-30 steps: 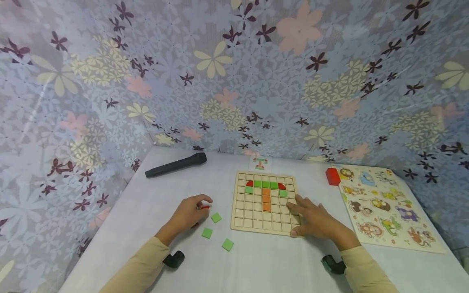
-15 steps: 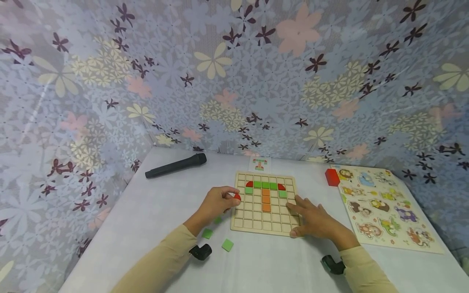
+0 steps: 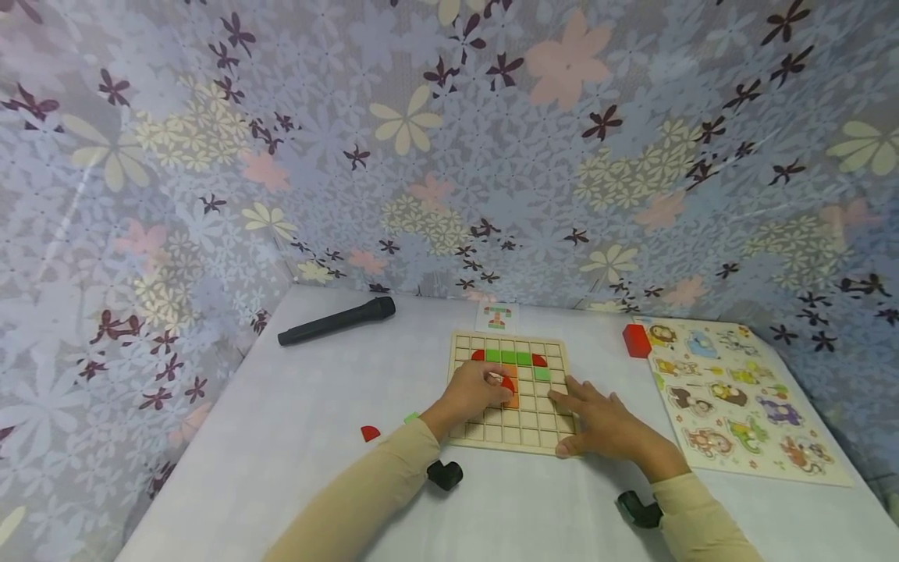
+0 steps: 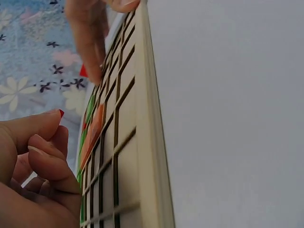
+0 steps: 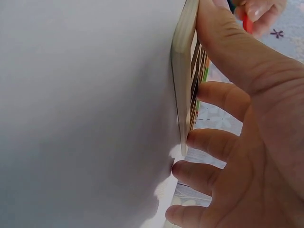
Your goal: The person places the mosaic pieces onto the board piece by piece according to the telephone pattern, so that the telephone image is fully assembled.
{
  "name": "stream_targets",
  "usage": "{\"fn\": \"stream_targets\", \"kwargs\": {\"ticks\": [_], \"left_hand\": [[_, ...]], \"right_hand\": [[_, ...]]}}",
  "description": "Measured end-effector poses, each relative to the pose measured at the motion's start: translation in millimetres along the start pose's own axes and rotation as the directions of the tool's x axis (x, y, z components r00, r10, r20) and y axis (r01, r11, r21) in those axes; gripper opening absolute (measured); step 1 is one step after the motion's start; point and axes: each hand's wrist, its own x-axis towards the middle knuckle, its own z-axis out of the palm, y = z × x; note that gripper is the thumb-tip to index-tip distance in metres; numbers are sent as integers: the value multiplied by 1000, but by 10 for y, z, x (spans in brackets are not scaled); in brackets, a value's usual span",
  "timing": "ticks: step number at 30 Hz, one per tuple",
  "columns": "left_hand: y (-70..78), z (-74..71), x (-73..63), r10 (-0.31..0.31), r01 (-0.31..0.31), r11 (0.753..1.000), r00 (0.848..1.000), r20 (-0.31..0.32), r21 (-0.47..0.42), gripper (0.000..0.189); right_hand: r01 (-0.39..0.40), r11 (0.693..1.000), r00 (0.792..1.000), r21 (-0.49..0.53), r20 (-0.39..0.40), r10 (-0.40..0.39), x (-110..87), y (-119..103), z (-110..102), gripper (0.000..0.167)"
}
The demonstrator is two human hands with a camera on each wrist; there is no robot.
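Note:
Over the middle of a wooden grid board [image 3: 537, 428], my left hand [image 3: 469, 390] pinches a red quarter-circle tile [image 3: 508, 384] between thumb and fingers. In the left wrist view only a small red tip [image 4: 61, 113] of it shows. Set in the board are a row of green tiles [image 3: 509, 357], red rounded tiles at both ends, a light green tile [image 3: 542, 375], and orange tiles [image 3: 515, 400] partly behind the hand. My right hand [image 3: 604, 420] rests spread along the board's right edge, its thumb [image 5: 228, 45] at the near corner.
A loose red tile [image 3: 370, 432] and a part-hidden green tile [image 3: 411, 418] lie left of the board. Behind it is a pattern card [image 3: 499, 317]. Around stand a black microphone [image 3: 337, 321], a red block [image 3: 637, 341] and an animal puzzle board [image 3: 765, 460].
My left hand has carried the red tile rightward from the table onto the board. Another red tile now shows where the hand was, and the sleeve covers green tiles. The right hand has stayed put.

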Motion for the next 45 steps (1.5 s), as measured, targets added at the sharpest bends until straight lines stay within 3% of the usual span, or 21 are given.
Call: {"fn": "stream_targets", "kwargs": {"ticks": [9, 17, 23, 33, 36, 39, 41, 45], "left_hand": [[17, 301, 118, 58, -53, 990, 998, -29, 127, 24], [52, 398, 119, 75, -57, 936, 996, -38, 348, 28], [79, 404, 101, 57, -42, 926, 998, -28, 375, 29], [41, 391, 96, 101, -84, 907, 995, -19, 412, 19], [25, 316, 74, 119, -107, 921, 993, -9, 374, 18], [34, 137, 1, 109, -103, 954, 994, -7, 280, 20], [34, -44, -69, 103, -97, 975, 994, -21, 200, 22], [-50, -501, -235, 102, -96, 993, 991, -91, 65, 28]], "right_hand": [[4, 1000, 1000, -18, -4, -4, 2, -5, 14, 103], [7, 1000, 1000, -15, -3, -7, 2, 8, 13, 102], [8, 1000, 1000, -10, 2, -8, 4, 16, 21, 102], [-4, 1000, 1000, -5, 2, 4, 3, -3, 28, 102], [-9, 1000, 1000, -1, 2, 9, 4, -6, 29, 103], [-11, 1000, 1000, -6, -3, 11, 6, -6, 27, 103], [-14, 1000, 1000, -6, -6, 14, 8, -6, 23, 104], [-16, 1000, 1000, -10, -10, 16, 17, 4, 15, 104]]}}
